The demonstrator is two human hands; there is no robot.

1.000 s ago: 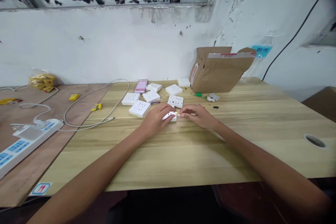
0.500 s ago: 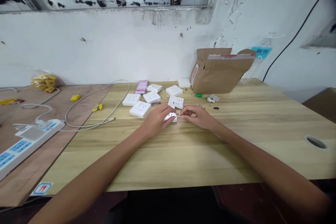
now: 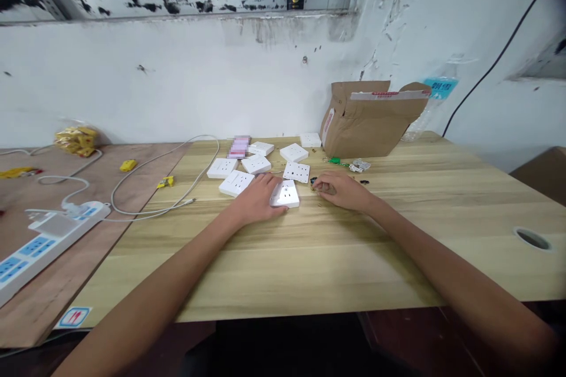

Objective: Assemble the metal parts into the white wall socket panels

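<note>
My left hand grips the left side of a white socket plate that lies on the wooden table, its slots facing up. To the right of it, my right hand is closed, fingertips pinched near a small dark piece; what they hold, if anything, is too small to make out. Just behind the gripped plate lies a flat white plate with holes. Several white socket units, among them one beside my left hand, are spread behind and to the left.
A cardboard box stands at the back right, with a green item and clear parts before it. On the left are a white power strip, a looped cable, yellow pieces and a bag. The table has a round hole.
My right hand has moved right, away from the socket plate. My left hand has shifted slightly left, and more of the plate's face shows.
</note>
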